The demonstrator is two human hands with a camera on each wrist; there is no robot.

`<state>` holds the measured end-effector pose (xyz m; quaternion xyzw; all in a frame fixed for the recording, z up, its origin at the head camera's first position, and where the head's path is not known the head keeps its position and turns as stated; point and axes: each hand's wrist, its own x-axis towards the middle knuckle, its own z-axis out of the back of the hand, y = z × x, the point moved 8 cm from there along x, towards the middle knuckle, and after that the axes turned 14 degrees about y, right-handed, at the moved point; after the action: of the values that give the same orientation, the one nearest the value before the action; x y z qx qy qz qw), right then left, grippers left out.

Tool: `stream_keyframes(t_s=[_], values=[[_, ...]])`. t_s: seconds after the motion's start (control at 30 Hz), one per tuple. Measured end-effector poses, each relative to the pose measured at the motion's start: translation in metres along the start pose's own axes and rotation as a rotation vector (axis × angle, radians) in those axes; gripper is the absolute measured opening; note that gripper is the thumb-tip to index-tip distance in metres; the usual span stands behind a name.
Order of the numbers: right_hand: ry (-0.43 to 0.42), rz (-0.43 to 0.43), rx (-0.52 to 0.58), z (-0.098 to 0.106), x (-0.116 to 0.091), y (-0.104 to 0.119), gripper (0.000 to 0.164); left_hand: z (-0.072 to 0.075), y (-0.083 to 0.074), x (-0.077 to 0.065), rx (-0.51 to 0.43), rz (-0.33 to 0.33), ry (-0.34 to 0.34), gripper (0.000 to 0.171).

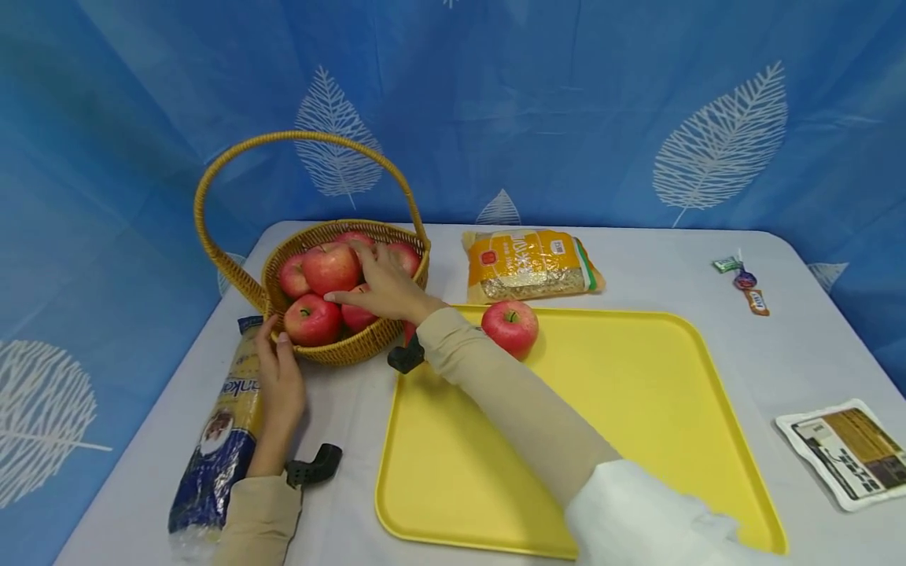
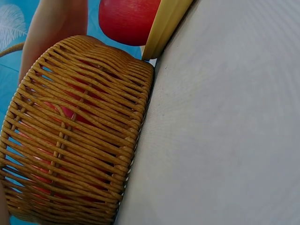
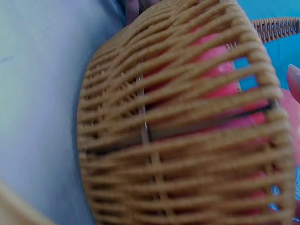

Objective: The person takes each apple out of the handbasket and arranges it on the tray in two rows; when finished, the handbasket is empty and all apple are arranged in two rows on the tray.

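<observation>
Round red apples (image 1: pixel 312 320) — several, heaped inside an oval brown wicker basket (image 1: pixel 347 350) with a tall arched handle, at the far left of a white-covered table (image 1: pixel 361 464). Right hand (image 1: pixel 389 287): over the basket, thumb and fingers spread around the topmost apple (image 1: pixel 329 269), gripping it. Left hand (image 1: pixel 281 385): fingers extended, resting against the basket's near-left side. Single red apple (image 1: pixel 511 327): at the far-left part of a rectangular yellow tray (image 1: pixel 637 417). Orange-and-clear plastic grain bag (image 1: pixel 531 263): beyond the tray. Long blue-and-gold plastic packet (image 1: pixel 221 440): beside the left forearm. Small wrapped sweets (image 1: pixel 756 302) and a flat white-edged packet (image 1: pixel 852 454) — right side. Backdrop: blue cloth (image 1: pixel 538 102), white leaf prints.
</observation>
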<state>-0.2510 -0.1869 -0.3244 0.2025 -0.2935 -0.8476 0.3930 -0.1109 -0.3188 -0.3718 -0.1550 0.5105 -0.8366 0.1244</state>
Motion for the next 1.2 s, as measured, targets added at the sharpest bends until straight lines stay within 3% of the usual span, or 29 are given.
stream_keyframes(t_s=[0.2, 0.43, 0.8, 1.03, 1.2], values=[[-0.040, 0.010, 0.168, -0.004, 0.012, 0.002, 0.100, 0.001, 0.001, 0.000, 0.012, 0.003, -0.010, 0.047], [-0.015, -0.007, 0.235, -0.009, 0.022, 0.002, 0.111, 0.002, 0.000, 0.000, 0.009, -0.006, -0.006, 0.047], [-0.001, 0.054, 0.059, -0.012, 0.025, 0.008, 0.099, 0.000, 0.000, 0.001, 0.012, -0.001, -0.009, 0.046], [-0.045, 0.100, 0.036, -0.011, 0.024, 0.010, 0.078, 0.001, 0.000, 0.001, 0.010, -0.003, -0.003, 0.046], [-0.058, 0.102, 0.031, -0.011, 0.023, 0.009, 0.074, 0.000, 0.000, 0.000, -0.001, -0.006, 0.003, 0.045]])
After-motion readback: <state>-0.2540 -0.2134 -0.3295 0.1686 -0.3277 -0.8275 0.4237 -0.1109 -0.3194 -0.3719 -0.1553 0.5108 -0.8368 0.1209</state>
